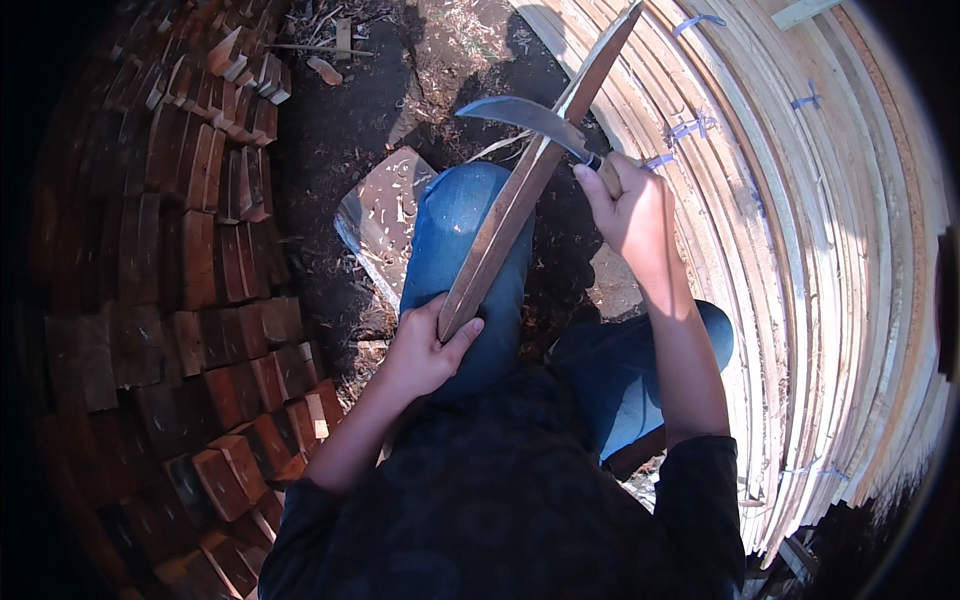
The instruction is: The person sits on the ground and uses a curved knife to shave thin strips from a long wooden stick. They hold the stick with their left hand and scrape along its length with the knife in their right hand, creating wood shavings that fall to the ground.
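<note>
A long brown wooden stake (508, 212) slants up and to the right across my raised knee, its far end tapering to a point with pale, freshly cut wood along the edge. Around its near end my left hand (430, 348) is closed, thumb on one side. My right hand (625, 205) grips the short wooden handle of a sickle (530, 117). The curved grey blade lies across the stake's upper part, its tip pointing left. Whether the blade's edge bites into the wood I cannot tell.
Stacked reddish-brown wood blocks (215, 365) fill the left side. On the right lie long pale wooden strips (800, 250) in bundles tied with blue-purple bands. A flat board (385, 205) strewn with shavings rests on the dark soil (340, 120) beside my knee.
</note>
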